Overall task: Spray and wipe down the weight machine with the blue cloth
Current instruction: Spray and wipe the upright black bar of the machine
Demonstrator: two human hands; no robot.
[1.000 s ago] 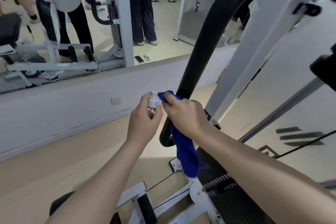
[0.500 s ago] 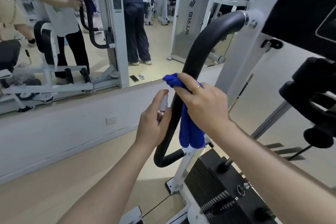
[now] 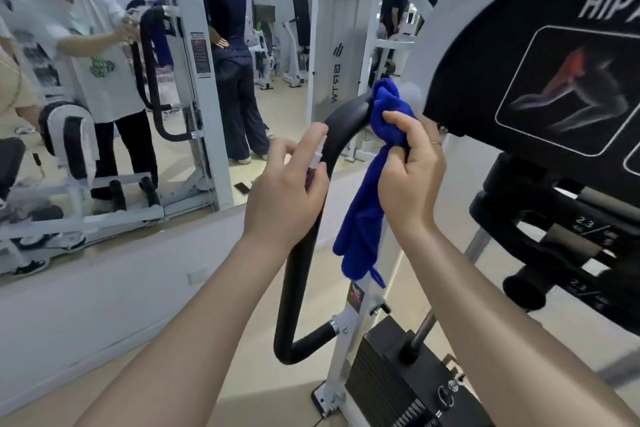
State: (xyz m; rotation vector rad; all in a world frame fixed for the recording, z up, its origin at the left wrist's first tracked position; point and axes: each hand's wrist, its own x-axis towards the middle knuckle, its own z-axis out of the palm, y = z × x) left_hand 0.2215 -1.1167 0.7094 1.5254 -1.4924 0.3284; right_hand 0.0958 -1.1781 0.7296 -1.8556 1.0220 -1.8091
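Here, hands work — right hand (image 3: 410, 180) grips blue cloth (image 3: 367, 215) beside black handle (image 3: 301, 253).

Spray bottle (image 3: 317, 158) (mostly hidden by hand)

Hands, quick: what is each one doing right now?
Left hand: fingers curled round a small spray bottle, beside the black handle bar.
Right hand: grips the blue cloth.

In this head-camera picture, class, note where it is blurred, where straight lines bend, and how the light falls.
Head view: the left hand and its small spray bottle are motion-blurred; the blue cloth reads sharper; the machine's white frame bows from wide-angle distortion; lighting is soft and even, with no hard shadows or strong glare.
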